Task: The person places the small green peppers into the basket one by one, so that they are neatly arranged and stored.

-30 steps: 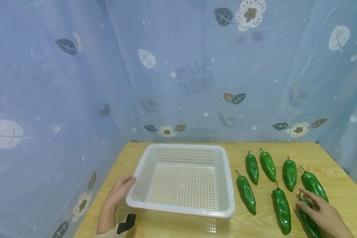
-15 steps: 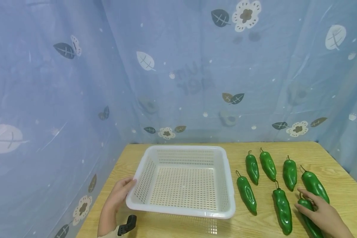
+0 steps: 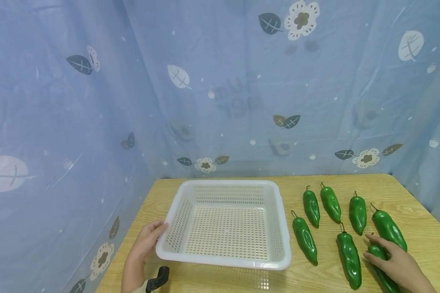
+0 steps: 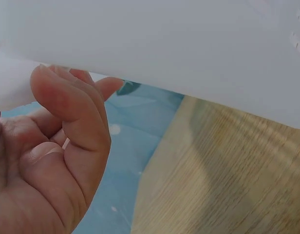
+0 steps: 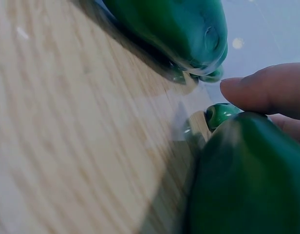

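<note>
A white plastic basket (image 3: 225,262) with slotted walls and a perforated bottom stands at the middle left, nothing inside it. My left hand (image 3: 145,241) grips its left rim; in the left wrist view the curled fingers (image 4: 86,114) reach under the white edge. At the lower right my right hand (image 3: 397,262) holds a green pepper (image 3: 381,273), thumb on its left side and index finger by the stem end. The right wrist view has this pepper (image 5: 252,180) large and close, with a fingertip (image 5: 237,92) just over its top. The palm hides part of it.
Several other green peppers lie between basket and right hand, including a long one (image 3: 305,240), a wrinkled one (image 3: 349,258) and one right behind the hand (image 3: 388,228). The wooden table (image 3: 205,280) backs onto a blue patterned curtain (image 3: 223,101), which also runs along the left.
The head view has shifted very slightly. My right thumb and index finger have edged a little left over the pepper; the left hand keeps its place on the basket rim.
</note>
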Available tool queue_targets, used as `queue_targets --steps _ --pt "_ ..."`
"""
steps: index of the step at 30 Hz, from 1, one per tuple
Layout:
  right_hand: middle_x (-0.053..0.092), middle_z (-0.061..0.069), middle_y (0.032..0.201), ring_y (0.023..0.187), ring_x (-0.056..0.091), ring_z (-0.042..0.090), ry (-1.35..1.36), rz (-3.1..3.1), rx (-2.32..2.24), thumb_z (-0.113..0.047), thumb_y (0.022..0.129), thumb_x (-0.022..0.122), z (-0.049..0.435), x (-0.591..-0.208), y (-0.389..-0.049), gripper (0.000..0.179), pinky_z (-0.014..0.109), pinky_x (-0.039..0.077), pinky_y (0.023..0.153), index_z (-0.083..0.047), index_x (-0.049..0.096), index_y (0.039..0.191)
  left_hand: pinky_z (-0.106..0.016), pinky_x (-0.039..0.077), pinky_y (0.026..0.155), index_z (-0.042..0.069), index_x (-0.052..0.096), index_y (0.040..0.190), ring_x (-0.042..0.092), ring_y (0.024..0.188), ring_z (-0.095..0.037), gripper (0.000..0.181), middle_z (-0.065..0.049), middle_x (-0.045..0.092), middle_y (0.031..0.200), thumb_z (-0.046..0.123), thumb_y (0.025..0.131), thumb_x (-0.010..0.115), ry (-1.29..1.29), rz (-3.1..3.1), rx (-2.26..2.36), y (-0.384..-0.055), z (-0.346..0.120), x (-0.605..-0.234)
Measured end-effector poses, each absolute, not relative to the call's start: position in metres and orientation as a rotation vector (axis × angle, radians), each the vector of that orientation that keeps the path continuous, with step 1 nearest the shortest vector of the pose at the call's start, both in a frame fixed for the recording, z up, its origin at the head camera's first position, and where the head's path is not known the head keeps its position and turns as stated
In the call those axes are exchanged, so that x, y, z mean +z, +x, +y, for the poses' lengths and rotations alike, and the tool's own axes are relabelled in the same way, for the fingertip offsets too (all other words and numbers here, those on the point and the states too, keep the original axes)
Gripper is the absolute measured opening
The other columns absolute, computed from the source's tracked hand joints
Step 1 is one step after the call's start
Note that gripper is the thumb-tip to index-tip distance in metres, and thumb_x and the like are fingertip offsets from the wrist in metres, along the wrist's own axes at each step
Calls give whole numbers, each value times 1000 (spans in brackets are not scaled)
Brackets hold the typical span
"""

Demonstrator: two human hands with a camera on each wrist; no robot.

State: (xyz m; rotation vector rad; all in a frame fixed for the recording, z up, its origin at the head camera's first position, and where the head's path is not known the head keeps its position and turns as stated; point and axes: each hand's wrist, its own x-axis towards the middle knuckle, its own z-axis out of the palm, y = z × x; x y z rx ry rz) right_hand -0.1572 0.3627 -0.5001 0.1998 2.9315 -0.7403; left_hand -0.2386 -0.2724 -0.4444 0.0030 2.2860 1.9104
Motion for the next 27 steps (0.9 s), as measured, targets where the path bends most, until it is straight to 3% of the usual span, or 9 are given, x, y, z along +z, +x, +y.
queue_targets --steps 14,27 --pt "46 43 125 106 45 61 194 2933 -730 -52 89 57 364 -501 -157 73 57 47 71 11 51 125 -40 58 77 -14 35 137 68 96 -32 54 -28 61 118 22 99 48 34 2229 1956 -240 -276 -449" --pt "42 41 130 110 42 62 267 2879 -788 -58 88 55 366 -504 -156 78 59 46 75 8 49 129 -39 58 77 -13 37 137 69 94 -27 55 -24 63 117 25 99 49 -17 2240 1956 -240 -275 -449"
